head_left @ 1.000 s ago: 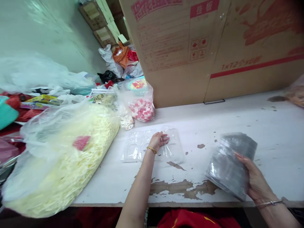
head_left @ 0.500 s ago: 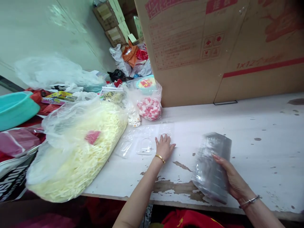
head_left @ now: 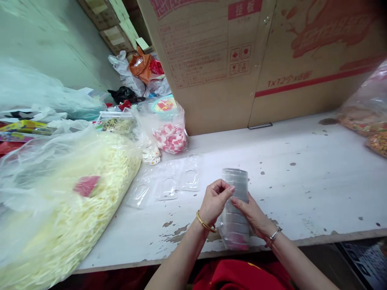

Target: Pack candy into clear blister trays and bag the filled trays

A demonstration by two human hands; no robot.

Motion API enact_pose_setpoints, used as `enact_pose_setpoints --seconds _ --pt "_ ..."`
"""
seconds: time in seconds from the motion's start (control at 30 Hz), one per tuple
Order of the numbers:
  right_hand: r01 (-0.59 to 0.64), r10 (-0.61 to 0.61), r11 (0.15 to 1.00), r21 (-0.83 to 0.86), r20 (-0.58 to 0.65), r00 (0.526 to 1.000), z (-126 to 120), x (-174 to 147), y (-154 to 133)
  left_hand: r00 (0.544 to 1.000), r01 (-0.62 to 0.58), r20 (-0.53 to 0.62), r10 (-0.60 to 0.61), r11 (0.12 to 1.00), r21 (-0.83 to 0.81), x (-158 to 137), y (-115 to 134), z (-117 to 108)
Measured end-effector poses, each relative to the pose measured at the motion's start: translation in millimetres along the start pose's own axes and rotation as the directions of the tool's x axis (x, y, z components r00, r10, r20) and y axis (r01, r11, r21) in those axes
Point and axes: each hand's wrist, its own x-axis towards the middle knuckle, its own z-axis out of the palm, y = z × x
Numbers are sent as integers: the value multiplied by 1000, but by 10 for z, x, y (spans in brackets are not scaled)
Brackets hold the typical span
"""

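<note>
From my head camera I have both hands in the lower middle of the frame. The right hand grips a bundle of clear plastic sleeves from its right side, thumb on top. The left hand has thumb and forefinger brought together over the bundle's left edge; I can't tell whether they pinch a sleeve. Left of centre I see clear plastic pieces lying in a row on the worn white surface. A big bag of pale yellow shreds fills the lower left, with a smaller bag of pink and white bits above the row. A printed cardboard box covers my upper right.
</note>
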Motion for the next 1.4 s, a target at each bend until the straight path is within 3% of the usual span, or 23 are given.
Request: enact_pose_setpoints --seconds 0.13,0.2,0.33,0.43,0.6,0.67,0.77,0.87,0.9,0.97,1.03,1.1,1.13,1.27,1.4 --pt "-146 146 973 178 13 989 -42 -48 -24 998 21 -55 -34 976 -217 52 -87 103" --pt "-188 207 951 246 -54 977 -99 -52 -30 998 33 -47 -47 963 -268 97 -94 148" --pt "-121 202 946 302 -253 946 -286 -15 -26 997 45 -45 -64 940 -340 244 -99 219" --pt "-66 186 938 341 -332 925 -446 23 -48 998 59 -14 -68 933 -356 416 -124 242" --pt "-5 207 907 422 -435 876 -807 34 -179 999 54 12 -53 939 -340 932 -178 60" --pt "32 191 910 414 -486 853 -976 22 -250 995 85 -28 -97 956 -281 1184 -190 -116" --pt "39 150 942 333 -523 839 -1144 27 -340 968 93 -231 -95 996 -20 1432 -187 -415" --pt "6 110 972 234 -480 870 -1104 84 -381 909 -22 -399 118 971 238 1387 -149 -557" --pt "-5 96 980 199 -447 889 -1043 112 -385 900 -82 -383 211 942 326 1309 -127 -535" --pt "-6 53 991 130 -360 931 -878 173 -380 928 -180 -213 307 867 464 1103 -70 -384" --pt "20 -4 998 58 -270 963 -703 227 -366 978 -202 49 200 885 420 887 -6 -141" --pt "58 -59 998 -11 -206 977 -568 259 -348 967 -141 243 74 952 272 726 46 109" --pt "70 -75 997 -35 -190 979 -523 265 -340 958 -106 284 42 971 214 676 62 214" --pt "59 -59 998 -2 -183 981 -465 233 -339 975 0 222 -16 998 70 645 40 456" --pt "-34 67 974 224 -143 987 -493 185 -384 987 96 145 -75 985 -146 706 -26 591"
